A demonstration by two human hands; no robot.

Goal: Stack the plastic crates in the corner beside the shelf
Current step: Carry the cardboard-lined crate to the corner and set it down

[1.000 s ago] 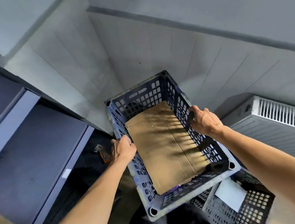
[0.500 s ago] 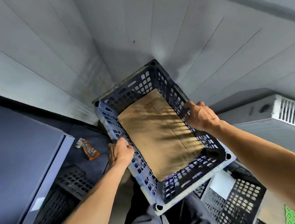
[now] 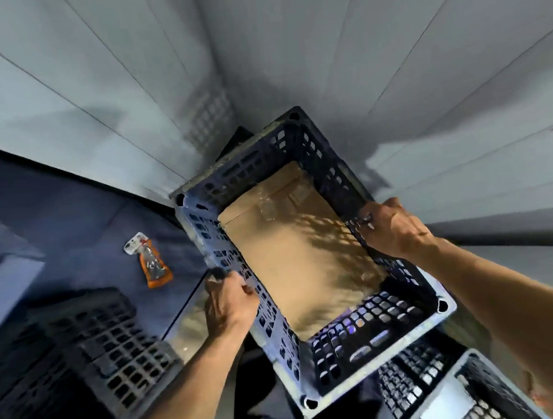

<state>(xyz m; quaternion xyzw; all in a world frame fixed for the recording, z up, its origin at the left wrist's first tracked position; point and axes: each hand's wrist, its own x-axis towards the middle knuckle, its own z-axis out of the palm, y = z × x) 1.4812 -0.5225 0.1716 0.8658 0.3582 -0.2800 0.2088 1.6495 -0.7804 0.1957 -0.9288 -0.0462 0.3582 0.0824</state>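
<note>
Perforated plastic crate (image 3: 370, 346), cardboard-lined, gripped by left hand (image 3: 229, 304) and right hand (image 3: 396, 233), fingers curled over its long rims.

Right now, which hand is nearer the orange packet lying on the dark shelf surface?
Left. The left hand grips the crate's left wall, just right of the orange packet. The right hand holds the opposite wall, the crate's width farther away.

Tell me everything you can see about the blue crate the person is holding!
The blue crate is a rectangular plastic box with open top, walls full of small holes, and round sockets at its corners. A flat sheet of brown cardboard lines its bottom. It looks scuffed and dusty. The left hand grips one long wall and the right hand grips the other. Its far end points into the corner where two white walls meet.
</note>
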